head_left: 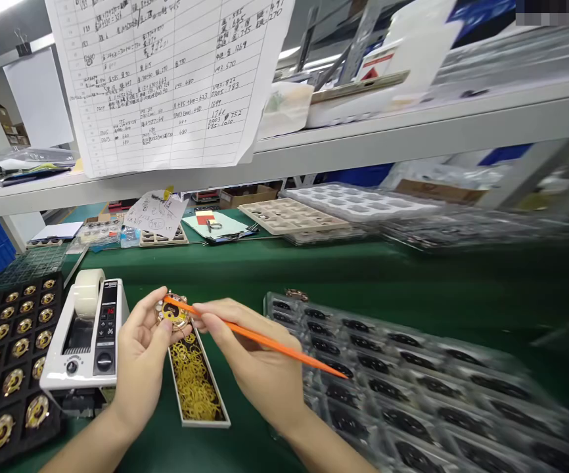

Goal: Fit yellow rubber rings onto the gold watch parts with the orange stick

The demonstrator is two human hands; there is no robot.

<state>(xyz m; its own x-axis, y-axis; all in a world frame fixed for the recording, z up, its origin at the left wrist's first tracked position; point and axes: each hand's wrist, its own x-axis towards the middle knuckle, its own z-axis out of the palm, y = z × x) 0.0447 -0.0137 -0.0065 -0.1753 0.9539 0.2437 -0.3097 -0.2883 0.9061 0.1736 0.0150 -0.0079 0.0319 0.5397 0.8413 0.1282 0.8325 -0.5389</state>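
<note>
Near the centre-left, my left hand (pixel 141 355) grips a round gold watch case (pixel 173 311) by its edges, its face turned up. In my right hand (pixel 259 361) is a long orange stick (pixel 269 341), pinched near its front part. The stick's tip lies at the upper left of the watch case, and its tail points down to the right. Just below the case is a narrow white box (pixel 205 425) of yellow rings (pixel 193 381). The case's inner details are too small to make out.
A white tape dispenser (pixel 58 361) stands left of my left hand. Beyond it is a black tray (pixel 3 348) of gold cases. At right lies a clear tray (pixel 397 387) with dark parts. A handwritten sheet (pixel 166 85) hangs from the shelf (pixel 363 148) above the green table (pixel 235 269).
</note>
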